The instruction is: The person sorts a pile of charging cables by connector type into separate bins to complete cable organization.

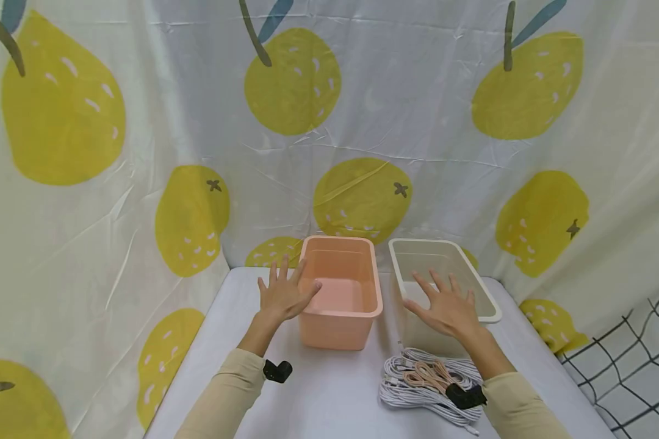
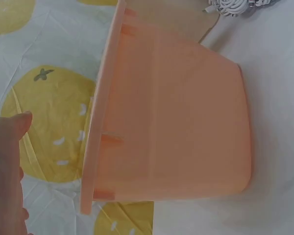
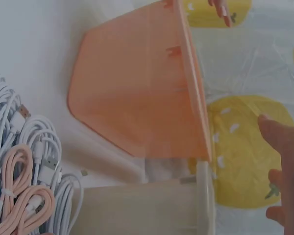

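My left hand (image 1: 282, 297) is held with fingers spread, overlapping the left rim of a pink plastic bin (image 1: 340, 332) in the head view. Over the cream bin (image 1: 425, 332) to its right, my right hand (image 1: 447, 309) is spread out too, holding nothing. Both bins look empty inside. Just in front of the cream bin lies a pile of coiled white USB cables (image 1: 412, 396), with a pink cable (image 1: 425, 375) bundled on top. The right wrist view shows metal plugs (image 3: 49, 164) among the coils.
A white cloth covers the table (image 1: 318, 402). Behind and to the left hangs a pale curtain (image 1: 417, 122) printed with yellow fruit. At the right edge stands a dark wire grid (image 1: 626, 366). Each wrist carries a small black mount (image 1: 277, 371).
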Action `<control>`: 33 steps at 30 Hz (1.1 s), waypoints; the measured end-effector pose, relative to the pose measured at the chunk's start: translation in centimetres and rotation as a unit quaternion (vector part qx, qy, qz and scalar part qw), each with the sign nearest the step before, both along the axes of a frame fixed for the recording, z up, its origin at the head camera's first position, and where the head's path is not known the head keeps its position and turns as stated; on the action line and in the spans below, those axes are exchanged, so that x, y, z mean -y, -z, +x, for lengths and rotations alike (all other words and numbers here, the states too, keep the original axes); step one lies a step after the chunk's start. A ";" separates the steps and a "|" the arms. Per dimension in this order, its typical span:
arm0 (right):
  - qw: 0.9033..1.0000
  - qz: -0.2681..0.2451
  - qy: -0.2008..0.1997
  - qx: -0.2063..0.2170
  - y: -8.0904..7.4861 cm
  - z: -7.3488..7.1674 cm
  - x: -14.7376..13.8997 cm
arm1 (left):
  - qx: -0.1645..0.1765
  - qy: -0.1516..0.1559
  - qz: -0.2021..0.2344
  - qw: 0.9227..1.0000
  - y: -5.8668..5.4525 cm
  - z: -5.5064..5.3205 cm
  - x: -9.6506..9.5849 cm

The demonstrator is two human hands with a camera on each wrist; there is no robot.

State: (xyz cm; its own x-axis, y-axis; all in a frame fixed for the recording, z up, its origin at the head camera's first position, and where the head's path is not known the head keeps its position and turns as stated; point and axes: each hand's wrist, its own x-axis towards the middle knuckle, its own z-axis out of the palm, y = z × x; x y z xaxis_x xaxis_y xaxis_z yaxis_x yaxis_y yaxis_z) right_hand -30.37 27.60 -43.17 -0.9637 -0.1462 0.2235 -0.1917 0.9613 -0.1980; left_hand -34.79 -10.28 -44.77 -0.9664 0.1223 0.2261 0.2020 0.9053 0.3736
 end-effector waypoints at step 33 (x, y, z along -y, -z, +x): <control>0.950 -0.187 -0.099 -0.230 7.3 4.5 -4.0 | 0.012 0.124 0.301 0.945 5.1 -0.7 1.3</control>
State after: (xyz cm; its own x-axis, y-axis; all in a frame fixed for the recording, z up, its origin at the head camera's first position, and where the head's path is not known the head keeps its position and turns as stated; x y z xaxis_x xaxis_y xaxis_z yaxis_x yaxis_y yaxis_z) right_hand -25.89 31.59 -50.50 -0.7126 -0.1421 0.6871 -0.5115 0.7755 -0.3702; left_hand -35.50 -11.59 -49.86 -0.9304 0.2017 0.3062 0.3658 0.4525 0.8133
